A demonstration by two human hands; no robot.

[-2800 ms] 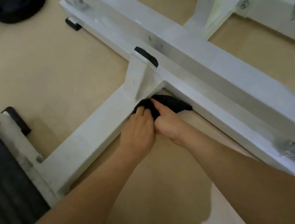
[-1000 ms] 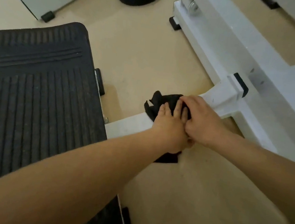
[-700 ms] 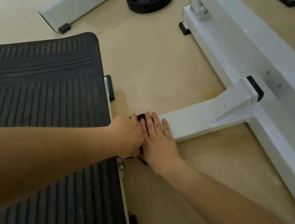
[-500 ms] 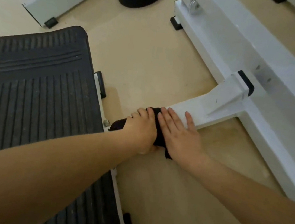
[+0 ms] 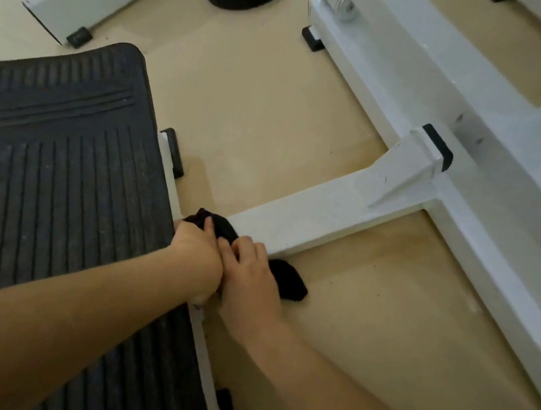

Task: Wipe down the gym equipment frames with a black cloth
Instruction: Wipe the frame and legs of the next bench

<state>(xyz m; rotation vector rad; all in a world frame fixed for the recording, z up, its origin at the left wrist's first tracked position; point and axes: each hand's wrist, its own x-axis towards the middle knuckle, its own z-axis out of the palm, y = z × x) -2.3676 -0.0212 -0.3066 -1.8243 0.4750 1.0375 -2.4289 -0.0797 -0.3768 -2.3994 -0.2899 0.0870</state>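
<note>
Hands worked at centre frame: left hand (image 5: 196,252) and right hand (image 5: 251,271) curled over the crumpled black cloth (image 5: 287,282), pressing it onto the white metal frame bar (image 5: 311,219) beside the ribbed black rubber mat (image 5: 58,163).

Both arms are bare and reach forward and down. The left forearm (image 5: 80,321) comes from the lower left and the right forearm (image 5: 326,383) from the lower right. The two hands lie side by side and touch each other. The left hand (image 5: 194,252) curls its fingers over a black cloth (image 5: 288,284). The right hand (image 5: 250,278) lies palm down, its fingers bent on the same cloth.
</note>
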